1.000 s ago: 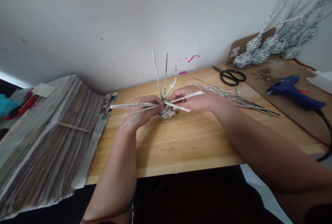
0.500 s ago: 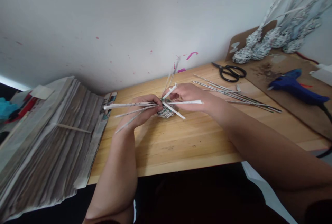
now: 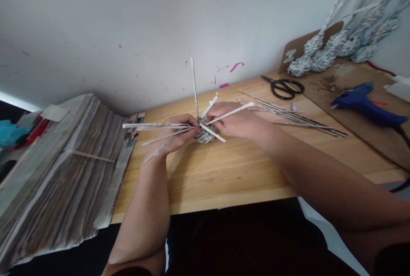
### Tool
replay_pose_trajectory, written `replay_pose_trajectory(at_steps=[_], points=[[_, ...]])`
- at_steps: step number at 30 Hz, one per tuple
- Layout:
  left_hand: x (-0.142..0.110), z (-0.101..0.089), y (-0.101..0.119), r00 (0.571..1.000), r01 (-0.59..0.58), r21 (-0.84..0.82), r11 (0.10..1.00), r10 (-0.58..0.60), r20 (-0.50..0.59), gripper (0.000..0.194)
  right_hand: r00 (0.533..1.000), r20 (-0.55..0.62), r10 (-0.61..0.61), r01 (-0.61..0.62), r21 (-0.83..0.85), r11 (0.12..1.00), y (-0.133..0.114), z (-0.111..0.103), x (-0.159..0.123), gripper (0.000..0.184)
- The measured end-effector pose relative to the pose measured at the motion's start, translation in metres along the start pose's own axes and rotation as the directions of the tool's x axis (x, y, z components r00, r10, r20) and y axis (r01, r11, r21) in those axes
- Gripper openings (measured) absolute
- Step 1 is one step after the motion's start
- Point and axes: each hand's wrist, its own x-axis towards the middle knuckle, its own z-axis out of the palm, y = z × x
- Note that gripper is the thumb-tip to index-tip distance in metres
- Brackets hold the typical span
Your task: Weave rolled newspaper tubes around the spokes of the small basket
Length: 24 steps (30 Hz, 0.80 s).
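Between my hands, low over the wooden table (image 3: 205,186), is a small woven piece (image 3: 205,136) made of rolled newspaper, with paper tubes sticking out in several directions. My left hand (image 3: 181,131) is closed on its left side, pinching several paper tubes (image 3: 150,126) that point left across the fingers. My right hand (image 3: 229,119) has its fingers curled at the right side of the weave; what its fingertips grip is hidden. One paper tube (image 3: 194,84) stands nearly upright behind the piece, and another white tube (image 3: 235,111) slants over my right hand.
Loose paper tubes (image 3: 288,116) lie right of my hands, near black-handled scissors (image 3: 286,88). A blue glue gun (image 3: 368,103) rests on a brown board (image 3: 333,86). Woven paper pieces (image 3: 329,54) stand at the back right. Stacked newspapers (image 3: 70,169) fill the left side.
The tube behind the weave, blurred and leaning right before, now stands nearly upright further left. The tube over my right hand has swung up at its outer end. My left hand has barely moved.
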Motion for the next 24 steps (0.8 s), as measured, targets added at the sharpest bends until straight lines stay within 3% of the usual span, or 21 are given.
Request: replay_pose_trajectory(at_steps=[3,8,18,24], points=[[0.0,0.0,-0.001,1.0,-0.006,-0.009,1.0,0.006,-0.005,0.017,0.999,-0.035,-0.012,0.014,0.077,0.997,-0.004,-0.001,-0.002,0.022],[0.001,0.0,-0.011,1.0,-0.028,-0.008,1.0,0.028,0.004,0.017,0.989,-0.043,-0.139,0.144,0.185,0.972,-0.006,-0.002,-0.001,0.009],[0.003,0.003,-0.015,0.999,-0.033,-0.134,0.99,0.035,0.017,0.024,0.997,-0.066,0.046,-0.019,0.364,0.931,-0.004,0.005,0.002,0.008],[0.003,-0.005,-0.016,0.996,0.083,-0.34,0.937,-0.066,0.062,0.038,0.996,0.003,0.092,-0.084,0.419,0.904,-0.007,0.003,0.002,0.011]])
